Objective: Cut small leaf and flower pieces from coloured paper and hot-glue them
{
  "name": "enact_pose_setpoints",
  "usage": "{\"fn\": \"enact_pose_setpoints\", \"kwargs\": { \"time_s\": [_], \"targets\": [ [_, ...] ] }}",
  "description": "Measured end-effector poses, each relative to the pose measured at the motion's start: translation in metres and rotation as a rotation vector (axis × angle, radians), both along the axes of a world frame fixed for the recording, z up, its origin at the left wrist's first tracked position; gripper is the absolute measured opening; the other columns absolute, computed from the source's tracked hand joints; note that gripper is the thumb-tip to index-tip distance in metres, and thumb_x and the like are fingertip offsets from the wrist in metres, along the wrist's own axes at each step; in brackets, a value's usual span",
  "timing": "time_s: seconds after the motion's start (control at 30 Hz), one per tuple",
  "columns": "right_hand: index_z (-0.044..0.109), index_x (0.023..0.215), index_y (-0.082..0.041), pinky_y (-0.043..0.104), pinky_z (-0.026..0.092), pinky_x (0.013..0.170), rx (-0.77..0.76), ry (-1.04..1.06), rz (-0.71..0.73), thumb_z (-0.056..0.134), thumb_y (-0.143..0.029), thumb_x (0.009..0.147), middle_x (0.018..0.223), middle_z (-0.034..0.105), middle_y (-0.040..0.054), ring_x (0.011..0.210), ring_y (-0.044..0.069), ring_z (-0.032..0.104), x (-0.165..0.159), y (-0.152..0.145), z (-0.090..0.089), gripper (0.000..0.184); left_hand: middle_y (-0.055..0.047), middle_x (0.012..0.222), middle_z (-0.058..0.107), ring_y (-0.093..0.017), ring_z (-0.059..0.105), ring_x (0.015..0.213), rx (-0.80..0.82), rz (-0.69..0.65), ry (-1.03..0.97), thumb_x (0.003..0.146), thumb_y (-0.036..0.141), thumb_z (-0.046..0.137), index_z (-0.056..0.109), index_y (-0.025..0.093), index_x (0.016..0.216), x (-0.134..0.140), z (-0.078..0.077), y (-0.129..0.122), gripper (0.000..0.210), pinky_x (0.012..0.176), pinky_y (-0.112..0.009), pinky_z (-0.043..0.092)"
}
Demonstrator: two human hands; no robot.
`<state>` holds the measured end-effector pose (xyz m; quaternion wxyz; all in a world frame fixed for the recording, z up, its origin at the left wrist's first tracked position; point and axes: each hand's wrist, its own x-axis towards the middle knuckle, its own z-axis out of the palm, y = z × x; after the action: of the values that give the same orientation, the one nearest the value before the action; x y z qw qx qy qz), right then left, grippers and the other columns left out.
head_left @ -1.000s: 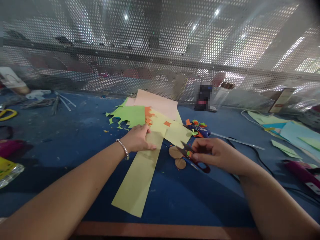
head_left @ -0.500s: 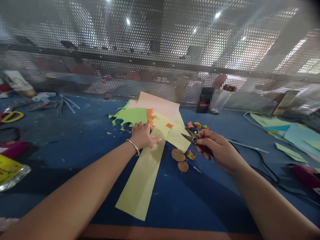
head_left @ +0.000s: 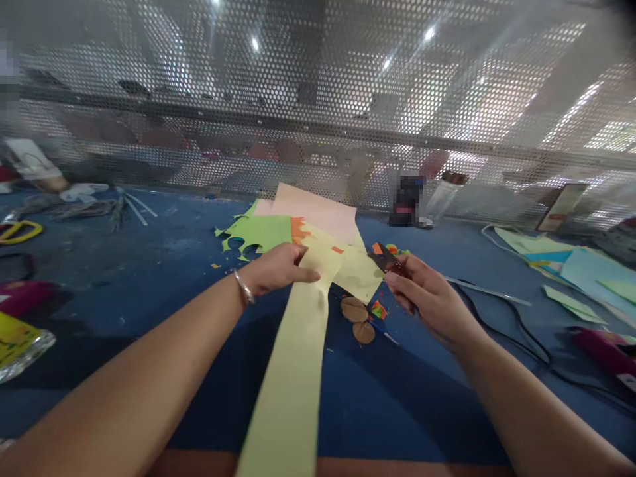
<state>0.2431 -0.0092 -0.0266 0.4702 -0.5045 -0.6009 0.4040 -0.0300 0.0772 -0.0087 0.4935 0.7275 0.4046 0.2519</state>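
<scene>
My left hand [head_left: 281, 268] pinches a long pale yellow paper strip [head_left: 293, 371] near its far end, thumb on top. The strip rises off the table and runs toward me past the front edge. In my right hand [head_left: 427, 288] is a pair of dark scissors [head_left: 385, 257], its blades pointing left over the paper pile. Green paper with scalloped cut-outs [head_left: 263, 232], a pink sheet [head_left: 318, 212] and another yellow sheet [head_left: 360, 275] lie beyond the strip. A small orange piece [head_left: 338, 250] rests on the yellow paper.
Two brown discs [head_left: 354, 309], a blue pen-like stick [head_left: 385, 331] and paper scraps lie near my right hand. Black cable [head_left: 527, 331] and coloured sheets [head_left: 591, 268] are at right. Yellow-handled scissors [head_left: 22, 232] lie left. A perforated metal screen [head_left: 298, 146] stands behind.
My left hand has shifted slightly left and lifted the yellow strip, whose near end now reaches past the front edge. The scissor blades, spread apart before, now look closer together.
</scene>
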Motion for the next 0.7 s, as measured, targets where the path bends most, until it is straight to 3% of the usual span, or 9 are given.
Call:
{"fn": "enact_pose_setpoints", "kwargs": {
  "time_s": [0.1, 0.2, 0.33, 0.53, 0.7],
  "targets": [
    [0.056, 0.105, -0.020, 0.024, 0.033, 0.046, 0.014, -0.057, 0.029, 0.065, -0.046, 0.093, 0.068, 0.043, -0.0068, 0.052, 0.009, 0.038, -0.003, -0.001, -0.002, 0.030, -0.010, 0.092, 0.078, -0.023, 0.073, 0.078, -0.349, -0.265, -0.017, 0.067, 0.030, 0.086, 0.075, 0.013, 0.093, -0.011, 0.013, -0.007, 0.034, 0.073, -0.033, 0.056],
    [0.057, 0.103, -0.019, 0.026, 0.033, 0.048, 0.033, -0.128, 0.038, 0.066, -0.043, 0.093, 0.068, 0.045, -0.0056, 0.053, 0.010, 0.038, -0.006, -0.001, -0.004, 0.027, -0.007, 0.085, 0.078, -0.017, 0.071, 0.067, -0.415, -0.300, -0.022, 0.068, 0.024, 0.083, 0.077, 0.013, 0.090, -0.008, 0.012, -0.014, 0.025, 0.066, -0.027, 0.054],
    [0.059, 0.104, -0.019, 0.026, 0.031, 0.050, 0.075, -0.157, 0.041, 0.063, -0.039, 0.095, 0.075, 0.050, -0.0033, 0.056, 0.010, 0.037, -0.009, -0.001, -0.004, 0.023, -0.001, 0.070, 0.072, -0.012, 0.063, 0.056, -0.357, -0.137, -0.107, 0.070, 0.014, 0.072, 0.073, 0.014, 0.080, 0.010, -0.005, -0.025, 0.011, 0.054, -0.021, 0.048],
    [0.063, 0.099, -0.020, 0.027, 0.033, 0.058, 0.110, -0.283, 0.058, 0.050, -0.052, 0.101, 0.076, 0.052, -0.0015, 0.063, 0.013, 0.042, -0.013, -0.005, 0.001, 0.034, -0.004, 0.090, 0.076, -0.015, 0.068, 0.072, -0.329, -0.072, -0.233, 0.069, 0.011, 0.063, 0.072, 0.014, 0.099, 0.026, -0.018, -0.032, 0.032, 0.065, -0.024, 0.053],
    [0.066, 0.102, -0.021, 0.027, 0.037, 0.062, 0.092, -0.413, 0.046, 0.060, -0.052, 0.095, 0.075, 0.056, -0.0020, 0.068, 0.015, 0.047, -0.020, -0.006, -0.002, 0.031, 0.000, 0.080, 0.071, -0.013, 0.062, 0.066, -0.004, -0.075, -0.080, 0.068, 0.012, 0.064, 0.069, 0.016, 0.094, 0.026, -0.013, -0.031, 0.027, 0.061, -0.022, 0.048]
  ]
}}
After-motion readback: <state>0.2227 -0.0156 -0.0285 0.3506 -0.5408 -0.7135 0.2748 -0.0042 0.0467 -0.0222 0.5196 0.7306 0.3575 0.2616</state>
